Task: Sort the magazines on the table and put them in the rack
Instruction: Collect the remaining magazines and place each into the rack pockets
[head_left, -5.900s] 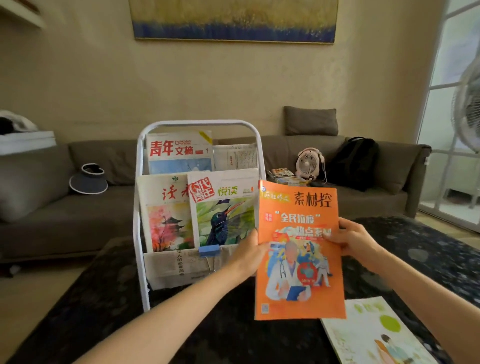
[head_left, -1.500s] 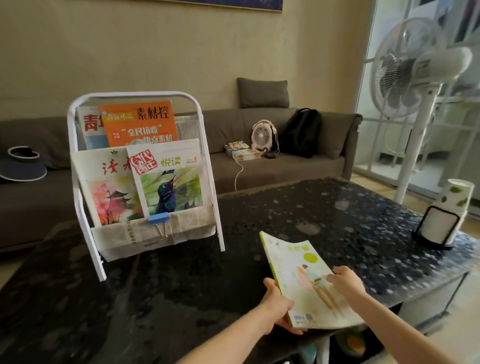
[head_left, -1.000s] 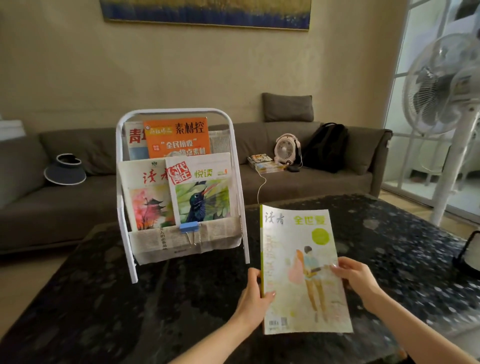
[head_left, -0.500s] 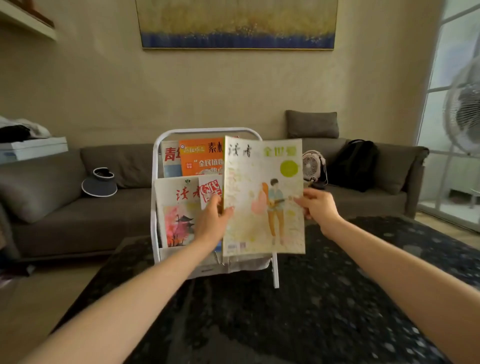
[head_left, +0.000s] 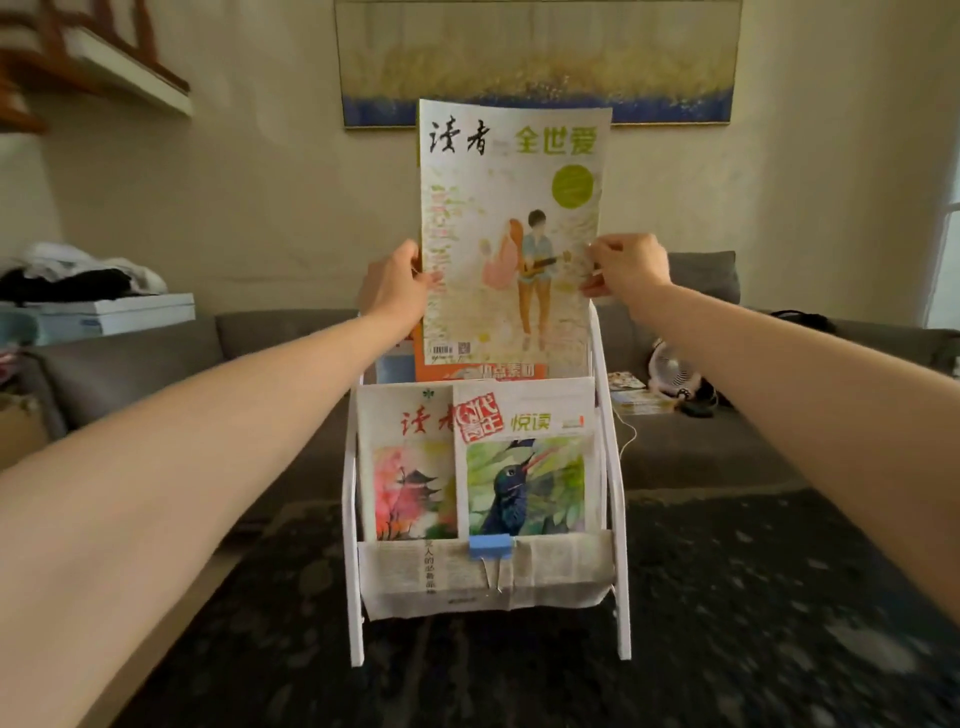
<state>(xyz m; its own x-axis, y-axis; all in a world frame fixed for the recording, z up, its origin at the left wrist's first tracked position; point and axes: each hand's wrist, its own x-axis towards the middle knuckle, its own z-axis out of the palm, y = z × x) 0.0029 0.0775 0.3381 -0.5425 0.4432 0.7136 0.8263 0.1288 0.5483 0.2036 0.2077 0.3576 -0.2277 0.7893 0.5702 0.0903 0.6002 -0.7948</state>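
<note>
I hold a pale magazine with a guitar-playing couple on its cover (head_left: 511, 234) upright above the top tier of the white rack (head_left: 621, 519). My left hand (head_left: 397, 286) grips its left edge and my right hand (head_left: 626, 265) pinches its right edge. Its lower edge overlaps an orange magazine (head_left: 493, 371) that stands in the top tier. The lower tier holds a pagoda-cover magazine (head_left: 410, 467) and a bird-cover magazine (head_left: 524, 467). A blue binder clip (head_left: 491, 546) sits on the newspaper-print front pocket (head_left: 561, 571).
The rack stands on a dark speckled table (head_left: 727, 623). Behind it runs a grey sofa (head_left: 727, 447) with a small fan (head_left: 670, 371), several booklets (head_left: 631, 392) and a cushion (head_left: 706, 275). A painting (head_left: 540, 57) hangs on the wall.
I picked the pale magazine up off the table with both hands, carried it left to the rack and raised it above the top tier. The orange magazine from earlier now stands in that tier.
</note>
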